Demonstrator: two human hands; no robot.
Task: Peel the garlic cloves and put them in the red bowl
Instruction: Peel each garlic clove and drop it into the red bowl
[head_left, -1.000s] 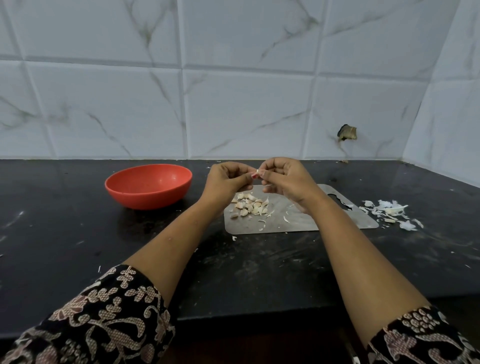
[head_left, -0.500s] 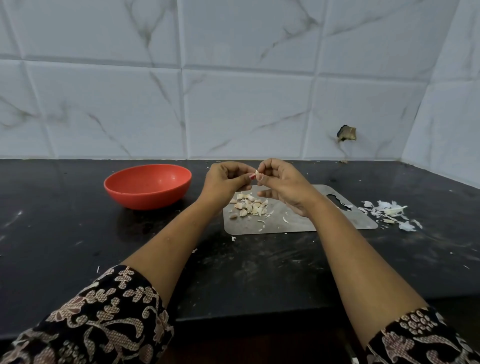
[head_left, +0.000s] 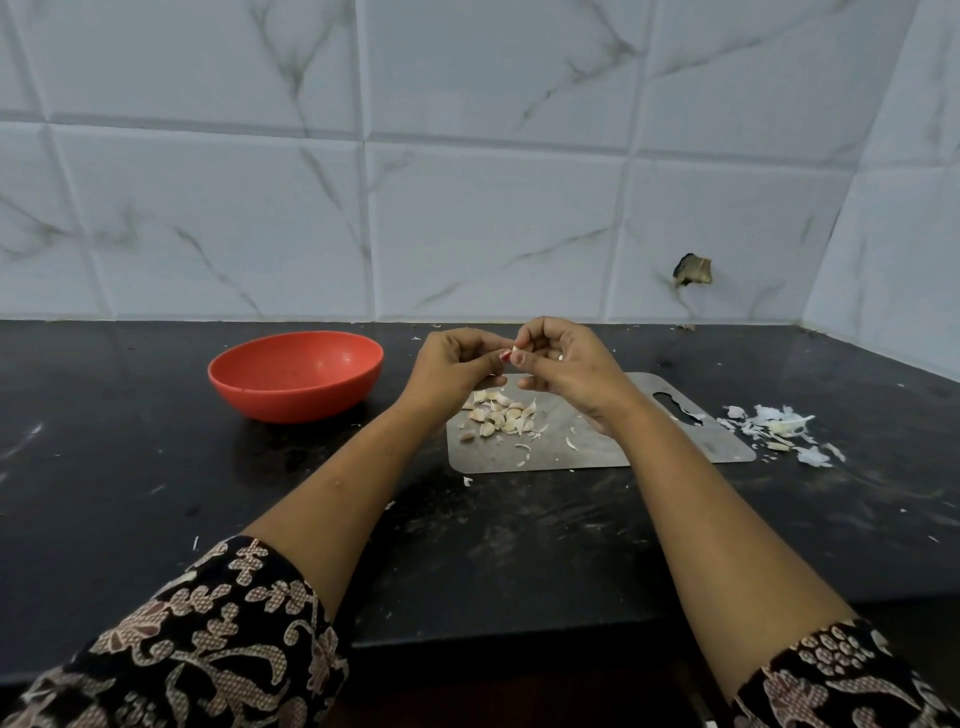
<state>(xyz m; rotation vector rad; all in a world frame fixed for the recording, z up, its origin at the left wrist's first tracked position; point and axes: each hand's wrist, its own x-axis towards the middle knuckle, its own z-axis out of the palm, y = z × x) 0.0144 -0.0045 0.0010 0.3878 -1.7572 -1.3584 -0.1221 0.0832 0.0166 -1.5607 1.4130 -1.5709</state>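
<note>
a black stone counter (head_left: 156, 467) runs under a marbled white tile wall (head_left: 493, 208), with a metal cutting board (head_left: 597, 447) lying flat on it. above the board's far edge the left hand (head_left: 452, 371) and right hand (head_left: 566, 364) meet, fingertips of both pinched closed on one small garlic clove (head_left: 518, 356). the pile of garlic cloves (head_left: 498, 413) sits on the board beneath them, the red bowl (head_left: 296, 376) stands left of the board and apart from it, and loose white peels (head_left: 774, 428) lie off its right end.

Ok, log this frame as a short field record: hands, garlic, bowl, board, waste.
left hand: pinching one clove, grip shut
right hand: pinching the same clove
garlic pile: on the metal board, below the hands
red bowl: left of board, looks empty
peel scraps: on black counter, right of board
</note>
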